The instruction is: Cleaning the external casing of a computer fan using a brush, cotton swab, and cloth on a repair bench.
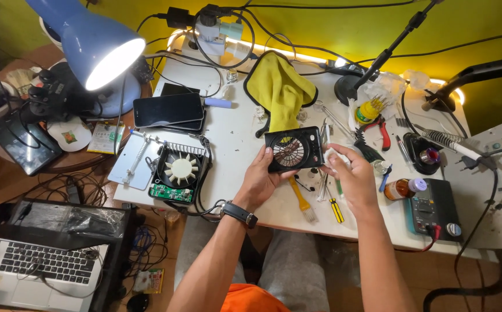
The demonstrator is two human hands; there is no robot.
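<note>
Item 1: black fan cover (293, 149), square, with a round grille, held above the white table (233, 156), near its front edge and in front of the yellow cloth (280, 86).

Item 2: left hand (261, 179), fingers closed on the cover's lower left side, thumb across its front face; a dark watch (240, 214) on the wrist.

Item 3: right hand (352, 176), fingers pinched shut on a small white wipe (335, 156), pressed at the cover's right edge.

Item 4: open fan body (180, 169), white blades exposed, with a green circuit board along its near side; lies on the table well to the left of the hands.

Item 5: yellow brush (302, 199) and a yellow-handled screwdriver (336, 210), lying on the table just below the hands.

Item 6: 2 phones (169, 110), stacked, at the back left under the blue lamp (89, 37).

Handling note, as a judgement: the wiping goes best with the left grip kept at the frame's edge, so the grille ribs stay free, and with light strokes along the ribs, since thin plastic of this kind can snap. Tilting the cover toward the lamp would show remaining dust.
</note>
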